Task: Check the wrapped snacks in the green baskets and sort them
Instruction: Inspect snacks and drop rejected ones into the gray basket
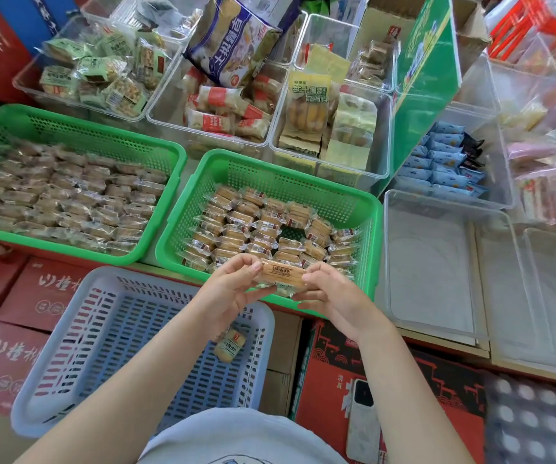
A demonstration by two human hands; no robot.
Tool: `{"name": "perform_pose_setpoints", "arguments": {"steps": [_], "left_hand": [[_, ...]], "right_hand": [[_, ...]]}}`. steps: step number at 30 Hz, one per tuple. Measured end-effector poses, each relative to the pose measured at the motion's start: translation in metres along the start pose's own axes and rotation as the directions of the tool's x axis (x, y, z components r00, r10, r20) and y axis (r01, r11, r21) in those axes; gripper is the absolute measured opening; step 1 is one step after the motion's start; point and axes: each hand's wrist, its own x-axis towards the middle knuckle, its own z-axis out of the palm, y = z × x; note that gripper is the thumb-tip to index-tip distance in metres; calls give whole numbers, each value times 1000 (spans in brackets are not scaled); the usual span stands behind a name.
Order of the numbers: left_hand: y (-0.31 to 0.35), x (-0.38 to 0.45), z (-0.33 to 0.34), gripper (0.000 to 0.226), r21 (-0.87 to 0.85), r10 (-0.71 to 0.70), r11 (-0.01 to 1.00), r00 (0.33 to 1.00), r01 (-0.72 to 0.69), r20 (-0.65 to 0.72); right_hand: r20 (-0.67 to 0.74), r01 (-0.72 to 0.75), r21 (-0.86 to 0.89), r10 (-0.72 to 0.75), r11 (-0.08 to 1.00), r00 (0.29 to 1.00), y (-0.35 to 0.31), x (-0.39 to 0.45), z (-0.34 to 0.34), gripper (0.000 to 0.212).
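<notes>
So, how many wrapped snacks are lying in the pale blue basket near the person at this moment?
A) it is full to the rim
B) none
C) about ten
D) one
D: only one wrapped snack lies on the floor of the pale blue basket, partly behind the left forearm; the other snack nearby is held up between the left hand and the right hand.

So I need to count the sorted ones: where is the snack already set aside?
One wrapped snack lies in the blue-grey basket, near its right wall, just below the left hand.
</notes>
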Motion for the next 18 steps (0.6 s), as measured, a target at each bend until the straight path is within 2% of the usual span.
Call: {"name": "perform_pose_setpoints", "arguments": {"steps": [4, 6, 9, 14, 18], "left_hand": [[8, 28, 2, 14, 196, -8, 980, 996, 25, -89], [15, 38, 2, 25, 317, -2, 948, 995, 34, -101], [21, 46, 2, 22, 486, 52, 874, 993, 4, -101], [21, 56, 1, 23, 393, 76, 919, 989, -21, -126], [15, 63, -5, 11, 267, 59, 964, 978, -3, -200]], "right_hand": [[-89, -39, 17, 40, 999, 995, -5, 21, -3, 9], [-126, -61, 67, 69, 996, 990, -8, 29, -4, 19], [-191, -105, 60, 114, 993, 975, -10, 40, -6, 34], [-234, -132, 17, 132, 991, 963, -6, 61, -8, 47], [-155, -153, 80, 164, 985, 974, -6, 69, -6, 33]]}}
